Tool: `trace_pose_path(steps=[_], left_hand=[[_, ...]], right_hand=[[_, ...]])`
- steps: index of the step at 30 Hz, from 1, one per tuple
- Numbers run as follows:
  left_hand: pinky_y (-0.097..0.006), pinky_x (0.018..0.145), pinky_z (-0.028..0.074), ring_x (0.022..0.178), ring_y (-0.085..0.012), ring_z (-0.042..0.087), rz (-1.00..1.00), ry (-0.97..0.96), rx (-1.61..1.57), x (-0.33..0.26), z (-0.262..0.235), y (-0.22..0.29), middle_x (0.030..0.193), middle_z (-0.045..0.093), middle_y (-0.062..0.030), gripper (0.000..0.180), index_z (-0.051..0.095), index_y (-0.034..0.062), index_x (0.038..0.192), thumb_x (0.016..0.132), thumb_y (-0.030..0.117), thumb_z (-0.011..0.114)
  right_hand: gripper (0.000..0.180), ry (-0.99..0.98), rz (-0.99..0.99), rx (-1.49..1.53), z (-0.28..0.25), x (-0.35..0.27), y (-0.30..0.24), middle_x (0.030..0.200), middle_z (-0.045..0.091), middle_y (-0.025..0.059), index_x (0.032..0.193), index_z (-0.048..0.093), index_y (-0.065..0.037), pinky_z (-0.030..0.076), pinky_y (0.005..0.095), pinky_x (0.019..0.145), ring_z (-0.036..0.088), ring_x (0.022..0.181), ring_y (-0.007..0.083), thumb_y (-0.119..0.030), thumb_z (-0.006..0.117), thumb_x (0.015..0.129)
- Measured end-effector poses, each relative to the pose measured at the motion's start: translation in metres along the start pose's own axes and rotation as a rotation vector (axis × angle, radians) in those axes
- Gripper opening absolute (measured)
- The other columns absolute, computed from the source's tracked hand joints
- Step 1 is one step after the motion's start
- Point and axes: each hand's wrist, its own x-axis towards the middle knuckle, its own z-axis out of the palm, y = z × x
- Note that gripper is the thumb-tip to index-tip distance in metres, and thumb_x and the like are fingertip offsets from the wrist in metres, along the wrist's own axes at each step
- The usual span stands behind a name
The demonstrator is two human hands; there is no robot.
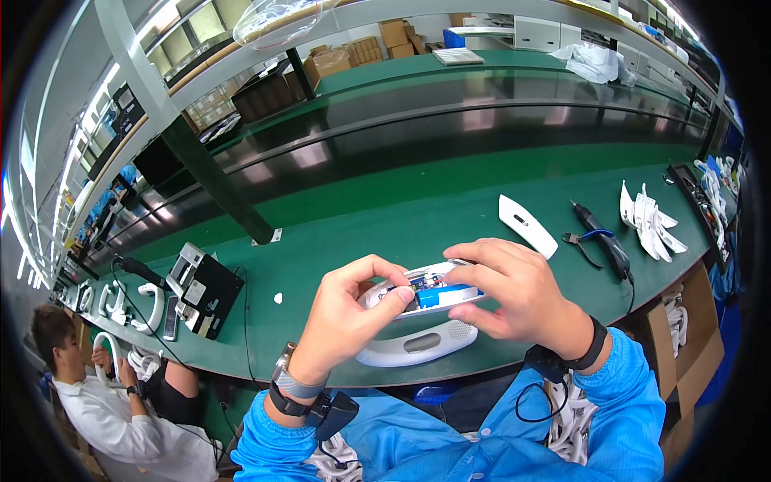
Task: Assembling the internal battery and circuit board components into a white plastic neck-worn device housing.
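Over the near edge of the green table, both hands hold an opened white plastic housing point(375, 296) with a small circuit board and a blue battery point(446, 296) inside. My left hand point(353, 309) is closed on its left end, the thumb and forefinger meeting at the board. Around the right end curl the fingers of my right hand point(518, 289), the thumb below near the battery. Fingers partly cover the inside. Just under the hands, a curved white shell point(385, 352) with an oval opening and a dotted grille lies on the table.
Rightward lie a white cover point(526, 225), side cutters point(593, 238), a black electric screwdriver point(602, 239) with a cord, and several white shells point(647, 221). A black box-shaped device point(210, 293) stands left by a post point(213, 181). A seated person point(132, 402) holds a white curved part.
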Motion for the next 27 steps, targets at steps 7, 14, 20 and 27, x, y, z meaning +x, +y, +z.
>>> trace_pose_path(steps=[7,14,20,27], left_hand=[[-0.025,0.075,0.052,0.087,-0.0118,0.062,-0.052,0.031,0.011,0.001,0.002,0.006,0.102,0.068,-0.0120,0.010,0.067,-0.0022,0.091,0.086,0.006,0.069],[-0.025,0.078,0.053,0.087,-0.0128,0.063,-0.033,0.078,0.034,0.002,0.004,0.002,0.101,0.069,-0.0131,0.007,0.067,-0.0039,0.089,0.087,0.003,0.067],[-0.022,0.067,0.051,0.077,-0.0080,0.062,-0.006,0.123,0.027,0.002,0.005,-0.004,0.095,0.071,-0.0080,0.010,0.070,-0.0023,0.090,0.085,0.007,0.071],[-0.021,0.066,0.050,0.076,-0.0074,0.062,0.006,0.113,0.082,0.002,0.008,0.005,0.093,0.071,-0.0073,0.011,0.070,-0.0022,0.089,0.085,0.007,0.072]], right_hand=[[0.033,-0.020,0.012,0.007,0.000,0.000,-0.001,0.104,0.066,0.0107,0.099,0.067,-0.011,0.054,0.0363,0.072,0.066,0.084,0.0271,-0.028,0.078,0.074],[0.034,-0.001,0.017,0.001,0.002,-0.002,0.000,0.104,0.065,0.0104,0.099,0.067,-0.011,0.054,0.0369,0.073,0.066,0.085,0.0275,-0.027,0.078,0.072],[0.034,0.006,0.013,0.001,0.003,-0.002,0.000,0.104,0.065,0.0105,0.100,0.067,-0.011,0.054,0.0372,0.074,0.066,0.086,0.0278,-0.027,0.078,0.072],[0.035,-0.015,0.022,0.004,0.002,-0.001,0.001,0.104,0.065,0.0106,0.101,0.067,-0.011,0.054,0.0372,0.074,0.066,0.086,0.0279,-0.028,0.078,0.073]])
